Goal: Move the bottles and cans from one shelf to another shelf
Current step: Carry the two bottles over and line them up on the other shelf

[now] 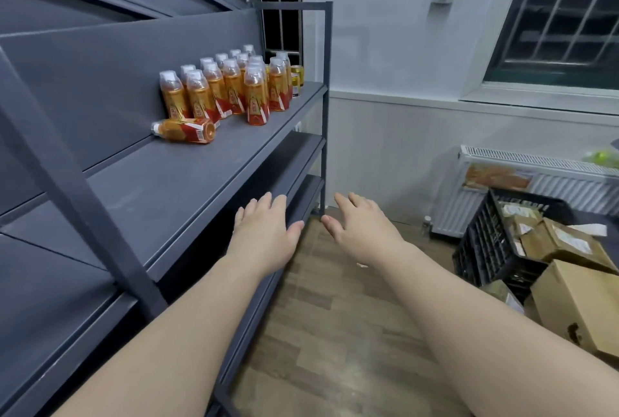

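– White walls (385, 31), wood-look floor (335, 316), and a grey metal shelving unit (201, 182) down the left side. Radiator (552, 188) sat against the wall on the right, with a black plastic crate (485, 249) and cardboard boxes (576, 302) piled near it.
– were the hands holding anything?
– nope. Left hand (264, 235) was out in front of the lower shelves, fingers straight and together, nothing in it. Right hand (361, 229) hung just beside it over the floor, fingers relaxed, also empty.
– and the drinks?
– all at the far end of one shelf, well apart from both hands: a bunch of orange bottles (231, 85) stood upright, one bottle (184, 130) lay on its side just in front of them, cap toward the back panel, and a couple of gold cans (296, 79) sat at the very end.
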